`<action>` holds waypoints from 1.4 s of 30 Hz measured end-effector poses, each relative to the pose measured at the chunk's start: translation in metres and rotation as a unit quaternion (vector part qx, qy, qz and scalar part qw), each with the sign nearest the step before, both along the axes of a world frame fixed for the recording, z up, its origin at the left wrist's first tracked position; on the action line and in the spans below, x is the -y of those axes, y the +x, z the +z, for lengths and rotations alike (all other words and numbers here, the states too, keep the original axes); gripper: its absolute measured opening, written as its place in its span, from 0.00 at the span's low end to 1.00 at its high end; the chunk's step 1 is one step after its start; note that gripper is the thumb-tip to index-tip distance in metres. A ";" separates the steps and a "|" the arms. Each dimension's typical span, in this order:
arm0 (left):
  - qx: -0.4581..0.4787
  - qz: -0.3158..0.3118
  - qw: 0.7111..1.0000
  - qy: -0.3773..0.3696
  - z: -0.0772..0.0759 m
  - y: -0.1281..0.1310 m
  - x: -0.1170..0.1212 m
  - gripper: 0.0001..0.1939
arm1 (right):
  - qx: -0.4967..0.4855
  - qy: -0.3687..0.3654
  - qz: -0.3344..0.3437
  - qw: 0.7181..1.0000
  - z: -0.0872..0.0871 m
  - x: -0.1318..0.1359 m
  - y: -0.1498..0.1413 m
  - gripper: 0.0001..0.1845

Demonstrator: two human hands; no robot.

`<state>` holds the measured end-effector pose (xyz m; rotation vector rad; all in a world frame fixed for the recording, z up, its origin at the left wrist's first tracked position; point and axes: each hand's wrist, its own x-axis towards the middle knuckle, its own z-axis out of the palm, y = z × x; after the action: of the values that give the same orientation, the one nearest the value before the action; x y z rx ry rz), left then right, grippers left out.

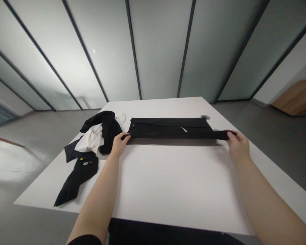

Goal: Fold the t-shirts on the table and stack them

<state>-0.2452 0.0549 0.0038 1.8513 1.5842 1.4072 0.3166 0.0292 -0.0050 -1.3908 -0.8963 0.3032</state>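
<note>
A long folded black garment (168,128) lies across the far half of the white table (168,183), with a small white mark on its front. My left hand (119,144) pinches its near left corner between thumb and fingers. At the right end, my right hand (238,146) pinches the near folded edge the same way and lifts it slightly. Left of the garment sits a crumpled heap of black and white clothes (97,134), close to my left hand. A black piece with a small yellow mark (79,177) trails from that heap towards the table's near left corner.
A round cable grommet (205,117) is set in the tabletop behind the garment's right end. Frosted glass panels (158,51) with dark frames stand beyond the table, above a grey floor (277,115). A wooden cabinet (297,98) stands at the far right.
</note>
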 end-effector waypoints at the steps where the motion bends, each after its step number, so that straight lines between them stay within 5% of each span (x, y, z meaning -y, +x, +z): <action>1: 0.002 0.002 1.000 0.000 0.001 0.000 0.001 0.14 | -0.035 0.002 0.002 0.999 0.000 0.000 0.001 0.15; 9: 0.015 0.012 1.000 -0.015 0.003 0.000 0.004 0.22 | -0.069 -0.055 0.013 0.996 0.006 0.009 0.005 0.12; 13: 0.041 0.051 0.997 -0.030 0.003 -0.001 -0.001 0.22 | -0.079 -0.146 -0.005 0.986 0.008 0.012 0.003 0.13; 17: 0.047 0.057 0.995 -0.066 0.001 0.000 -0.004 0.17 | 0.050 -0.280 -0.012 0.959 0.013 0.014 0.002 0.09; 21: 0.015 0.003 0.996 -0.088 0.000 0.004 0.001 0.19 | 0.197 -0.332 -0.020 0.922 0.017 0.015 0.008 0.10; 27: 0.037 -0.038 0.996 -0.066 0.003 0.015 0.004 0.17 | 0.298 -0.376 -0.062 0.875 0.007 0.011 0.027 0.10; 32: 0.064 -0.065 0.986 -0.141 0.000 0.015 -0.002 0.20 | 0.315 -0.413 -0.068 0.851 -0.001 0.010 0.034 0.15; 42: -0.157 0.022 0.977 -0.141 -0.003 0.014 -0.001 0.04 | 0.310 -0.445 -0.069 0.838 -0.001 0.010 0.028 0.17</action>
<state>-0.2309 0.0559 0.0004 1.9413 1.8713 0.8769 0.3450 0.0194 -0.0056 -2.5045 -1.2407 0.1490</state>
